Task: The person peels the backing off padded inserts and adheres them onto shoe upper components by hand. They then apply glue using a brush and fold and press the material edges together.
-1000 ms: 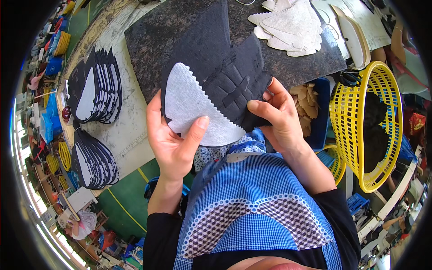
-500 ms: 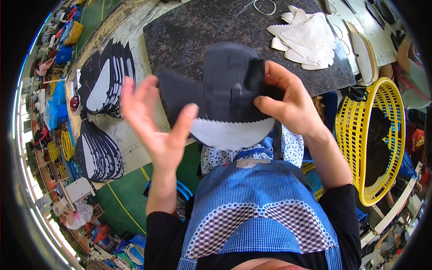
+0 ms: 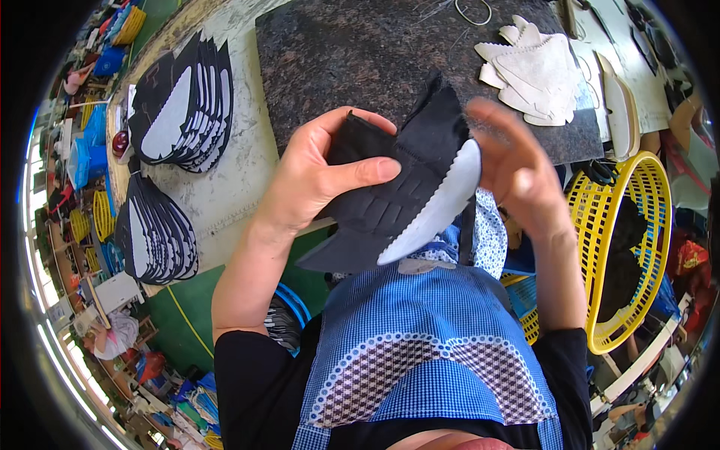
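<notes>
My left hand (image 3: pixel 315 176) pinches the black shoe-upper piece (image 3: pixel 397 195), thumb pressed across its face, above the blue checked apron (image 3: pixel 420 330). The piece's long axis slants down-left; my right hand (image 3: pixel 517 169), blurred with fingers spread, hovers just beside its white scalloped lining (image 3: pixel 435 206).

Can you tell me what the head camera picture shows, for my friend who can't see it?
The left hand grips a black shoe piece with a white zigzag edge; the right hand is beside it, blurred. Behind lie a dark slab, two black stacks, white pieces and a yellow basket.
</notes>
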`<state>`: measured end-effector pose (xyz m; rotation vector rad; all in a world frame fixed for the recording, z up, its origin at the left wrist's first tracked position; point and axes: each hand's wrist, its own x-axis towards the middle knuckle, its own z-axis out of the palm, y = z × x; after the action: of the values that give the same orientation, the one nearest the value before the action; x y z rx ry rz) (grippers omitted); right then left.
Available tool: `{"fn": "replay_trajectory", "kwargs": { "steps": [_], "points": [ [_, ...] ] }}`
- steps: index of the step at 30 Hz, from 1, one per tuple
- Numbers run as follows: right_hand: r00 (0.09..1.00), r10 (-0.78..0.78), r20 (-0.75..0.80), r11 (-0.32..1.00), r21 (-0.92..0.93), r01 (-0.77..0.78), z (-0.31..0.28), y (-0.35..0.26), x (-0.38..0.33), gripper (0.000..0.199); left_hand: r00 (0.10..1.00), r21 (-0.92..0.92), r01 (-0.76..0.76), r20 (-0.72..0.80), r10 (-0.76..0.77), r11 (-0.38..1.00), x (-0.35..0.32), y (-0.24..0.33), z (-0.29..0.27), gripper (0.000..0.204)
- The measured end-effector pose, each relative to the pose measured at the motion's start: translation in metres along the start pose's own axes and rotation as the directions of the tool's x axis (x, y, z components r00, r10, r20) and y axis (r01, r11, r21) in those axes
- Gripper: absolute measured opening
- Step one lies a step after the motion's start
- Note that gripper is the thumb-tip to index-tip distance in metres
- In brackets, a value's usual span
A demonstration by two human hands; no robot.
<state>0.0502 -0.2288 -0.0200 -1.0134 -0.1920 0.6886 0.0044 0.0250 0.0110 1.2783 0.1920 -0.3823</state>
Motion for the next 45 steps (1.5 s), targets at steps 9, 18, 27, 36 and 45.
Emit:
{"fn": "replay_trajectory", "kwargs": {
  "steps": [9, 18, 27, 36, 45],
  "points": [
    [0.946, 0.255, -0.198, 0.905, -0.297, -0.306, 0.027, -0.006, -0.002, 0.028, 0.967, 0.573, -0.221, 0.235, 0.101, 0.789, 0.007, 0.020, -0.014, 0.040],
    [0.975, 0.170, -0.142, 0.893, -0.396, -0.213, 0.036, -0.002, -0.014, 0.024, 0.935, 0.200, 0.221, 0.236, -0.266, 0.955, 0.009, 0.011, 0.011, 0.036],
    [0.969, 0.182, -0.169, 0.952, -0.217, -0.216, 0.038, 0.004, -0.023, 0.024, 0.936, 0.202, 0.176, 0.270, -0.228, 0.963, -0.001, 0.004, 0.014, 0.034],
    [0.959, 0.220, -0.181, 0.946, -0.202, -0.255, 0.034, 0.008, -0.024, 0.026, 0.910, 0.261, 0.227, 0.286, -0.299, 0.938, 0.005, 0.000, 0.015, 0.035],
    [0.972, 0.165, -0.164, 0.965, -0.176, -0.194, 0.034, 0.006, -0.027, 0.028, 0.876, 0.088, 0.364, 0.305, -0.373, 0.927, 0.007, -0.005, 0.012, 0.036]
  ]
}}
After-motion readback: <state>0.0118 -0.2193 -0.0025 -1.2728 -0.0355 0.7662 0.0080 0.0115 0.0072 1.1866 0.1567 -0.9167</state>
